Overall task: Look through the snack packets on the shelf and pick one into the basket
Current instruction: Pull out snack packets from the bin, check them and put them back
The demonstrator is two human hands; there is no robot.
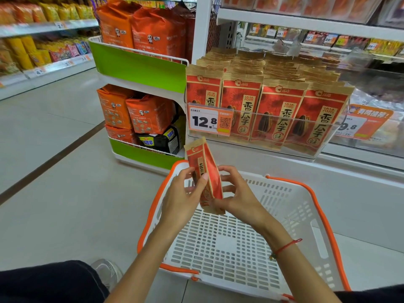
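I hold one red and tan sunflower seed packet (206, 171) upright over the white basket (295, 206) with orange handles. My left hand (183, 197) grips the packet's left edge, thumb across its front. My right hand (238, 195) pinches its lower right edge. The basket's slotted bottom holds nothing that I can see. Rows of the same seed packets (282, 110) stand in a clear plastic tray on the shelf (306, 20) just beyond the basket, behind a 12.8 price tag (205, 120).
A green and white rack (140, 68) with orange snack bags stands left of the shelf. Another aisle shelf of yellow packets (32, 51) runs along the far left. Grey floor lies between. My knee and shoe show at the bottom left.
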